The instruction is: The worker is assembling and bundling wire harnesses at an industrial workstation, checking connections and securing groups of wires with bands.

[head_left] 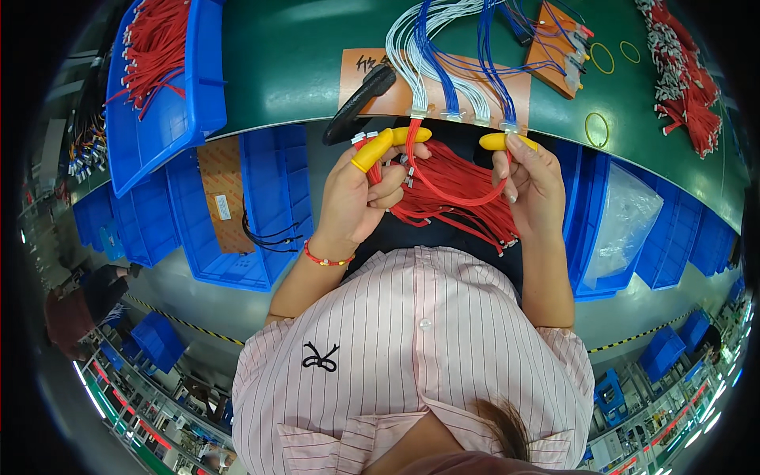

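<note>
My left hand (366, 186), with yellow finger cots on thumb and forefinger, is closed around a few red cables whose white plugs (361, 138) stick out at the top. A looped red cable (463, 203) runs from a white connector (418, 114) beside my left fingertips over to my right hand (536, 178). That hand, also wearing yellow finger cots, pinches the loop's other end below a connector (509, 127) on blue wires. Its fingers hide the plug. A thick pile of red cables (475, 198) lies behind the loop, over my lap.
White wires (405, 47) and blue wires (435, 55) cross an orange board (356, 79) at the edge of the green table (277, 63). An orange block (558, 51) sits to their right. Blue bins (146, 150) flank me; more red cables (687, 95) lie at far right.
</note>
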